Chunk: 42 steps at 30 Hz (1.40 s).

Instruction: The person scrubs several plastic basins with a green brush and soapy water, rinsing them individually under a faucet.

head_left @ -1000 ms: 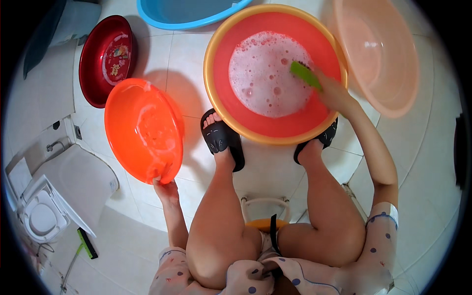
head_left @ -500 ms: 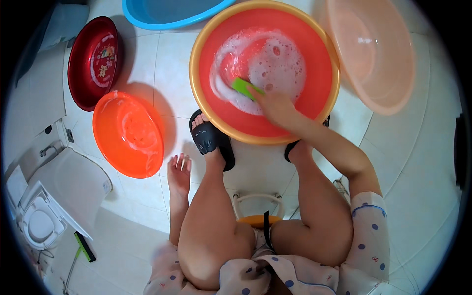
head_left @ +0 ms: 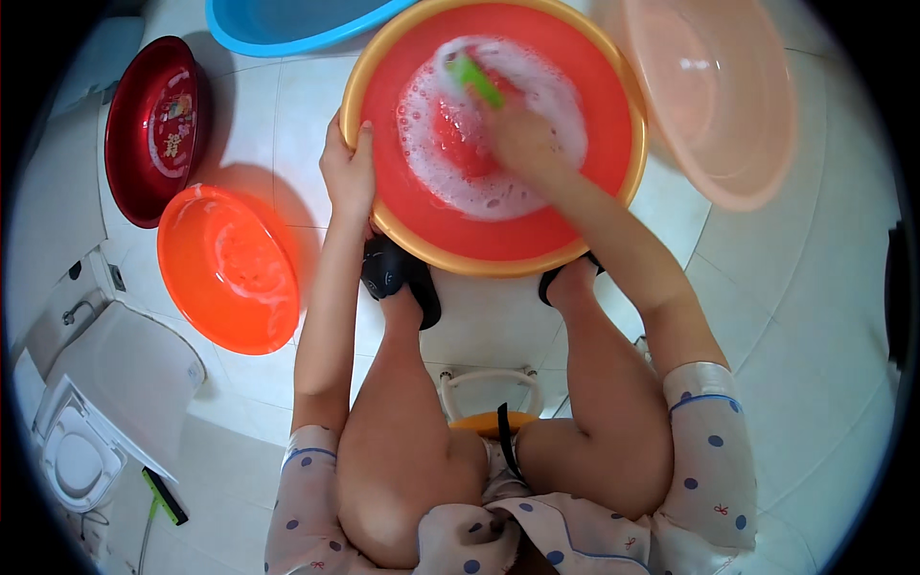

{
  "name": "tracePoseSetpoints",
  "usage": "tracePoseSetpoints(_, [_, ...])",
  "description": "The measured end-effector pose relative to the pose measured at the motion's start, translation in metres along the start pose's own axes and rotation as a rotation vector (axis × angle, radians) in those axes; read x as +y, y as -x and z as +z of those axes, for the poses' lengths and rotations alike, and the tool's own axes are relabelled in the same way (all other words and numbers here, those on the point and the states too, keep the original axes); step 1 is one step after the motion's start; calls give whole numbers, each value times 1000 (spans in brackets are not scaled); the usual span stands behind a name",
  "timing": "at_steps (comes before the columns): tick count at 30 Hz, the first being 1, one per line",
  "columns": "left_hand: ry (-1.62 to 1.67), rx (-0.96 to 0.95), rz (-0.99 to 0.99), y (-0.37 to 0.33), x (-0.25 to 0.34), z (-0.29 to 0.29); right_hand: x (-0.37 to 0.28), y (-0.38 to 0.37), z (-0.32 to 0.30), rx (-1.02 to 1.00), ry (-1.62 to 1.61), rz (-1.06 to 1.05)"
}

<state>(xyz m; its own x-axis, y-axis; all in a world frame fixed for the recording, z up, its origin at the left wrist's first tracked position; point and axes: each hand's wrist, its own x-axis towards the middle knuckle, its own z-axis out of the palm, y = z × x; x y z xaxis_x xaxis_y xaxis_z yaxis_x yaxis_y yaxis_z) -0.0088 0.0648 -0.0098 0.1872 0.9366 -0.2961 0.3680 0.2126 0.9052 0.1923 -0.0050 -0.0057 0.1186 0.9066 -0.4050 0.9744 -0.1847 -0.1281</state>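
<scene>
A large red basin with a yellow rim [head_left: 585, 206] stands on the floor in front of my feet, with white suds inside. My left hand [head_left: 349, 172] grips its left rim. My right hand [head_left: 517, 134] is inside the basin, blurred, holding a green sponge [head_left: 471, 77] against the soapy bottom. I sit on a low stool [head_left: 489, 393] with my knees apart and black sandals [head_left: 393, 273] on.
An orange basin [head_left: 228, 268] with suds lies at the left, a dark red basin [head_left: 149, 129] behind it, a blue basin [head_left: 287, 24] at the top, a pale pink basin [head_left: 714, 96] at the right. A toilet [head_left: 91, 422] and a green brush [head_left: 165, 495] sit at lower left.
My left hand let go of the orange basin and moved up to grip the red basin's rim. My right hand swept the green sponge from right to left across the suds.
</scene>
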Motion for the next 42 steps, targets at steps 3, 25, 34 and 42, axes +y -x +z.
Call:
tracePoseSetpoints(3, [-11, 50, 24, 1, -2, 6, -15, 28, 19, -167, -148, -173])
tracePoseSetpoints(25, [-191, 129, 79, 6, -5, 5, 35, 110, -9, -583, 145, -212])
tracePoseSetpoints(34, [-153, 112, 67, 4, -7, 3, 13, 50, 4, -273, -100, -202])
tracePoseSetpoints(42, [-119, 109, 10, 6, 3, 5, 83, 39, -10, -294, 208, 201])
